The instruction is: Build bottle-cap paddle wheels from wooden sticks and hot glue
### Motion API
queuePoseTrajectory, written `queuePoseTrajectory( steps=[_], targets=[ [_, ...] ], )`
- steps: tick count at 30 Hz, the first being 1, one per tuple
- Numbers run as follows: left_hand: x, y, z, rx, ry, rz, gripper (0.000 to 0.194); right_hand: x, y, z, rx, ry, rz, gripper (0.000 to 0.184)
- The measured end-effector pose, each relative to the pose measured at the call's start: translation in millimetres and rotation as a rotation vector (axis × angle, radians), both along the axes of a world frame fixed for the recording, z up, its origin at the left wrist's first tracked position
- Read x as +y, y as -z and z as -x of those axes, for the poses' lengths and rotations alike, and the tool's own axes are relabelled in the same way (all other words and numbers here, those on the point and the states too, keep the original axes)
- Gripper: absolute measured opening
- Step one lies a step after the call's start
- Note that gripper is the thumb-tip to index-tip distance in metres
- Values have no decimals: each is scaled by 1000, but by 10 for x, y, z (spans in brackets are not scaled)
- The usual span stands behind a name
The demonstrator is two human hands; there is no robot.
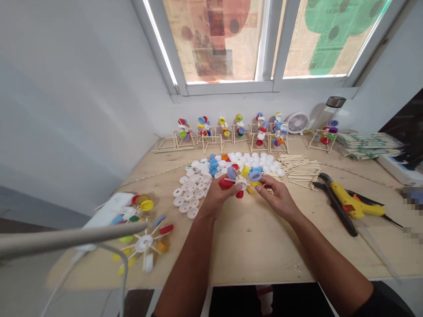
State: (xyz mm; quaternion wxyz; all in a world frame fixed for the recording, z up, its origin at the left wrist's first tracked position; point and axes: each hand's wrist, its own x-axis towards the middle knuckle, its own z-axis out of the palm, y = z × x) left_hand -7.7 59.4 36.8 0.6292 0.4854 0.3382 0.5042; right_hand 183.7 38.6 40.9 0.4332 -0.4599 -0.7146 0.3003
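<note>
Bottle-cap wheel (241, 184) is held just above the plywood table (251, 257), gripped from both sides around its white hub. The left hand (218, 198) grasps the side with a red cap, its fingers curled in, while the right hand (276, 198) pinches the opposite side between thumb and fingertips. Neither hand is released, and this two-sided hold seems to steady the wheel in front of the body. White caps (188, 198) and colored caps (214, 171) lie heaped just behind the hands, with loose craft sticks (299, 169) beside them, probably kept there for easy reach. Yellow glue gun (350, 204) rests to the right beside a black tool (335, 215). Another wheel (143, 243) lies flat to the left, and more wheels (261, 127) stand on stick frames along the wall, apparently lined up out of the way.
</note>
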Motion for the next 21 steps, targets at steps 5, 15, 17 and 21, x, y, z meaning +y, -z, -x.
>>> queuePoseTrajectory(
  steps=[5, 15, 17, 21],
  targets=[
    [5, -3, 0, 0, 0, -3, 35, 0, 2, -2, -18, -12, -11, 20],
    [14, 10, -1, -16, -18, 32, 31, -4, 3, -4, 5, -10, 30, 28],
    [9, -1, -6, -48, -66, 63, 30, -13, -4, -11, 82, 25, 56, 33],
    [-8, -41, -16, -195, -197, 142, 30, -28, -8, -32, 269, 178, 147, 37]
  ],
)
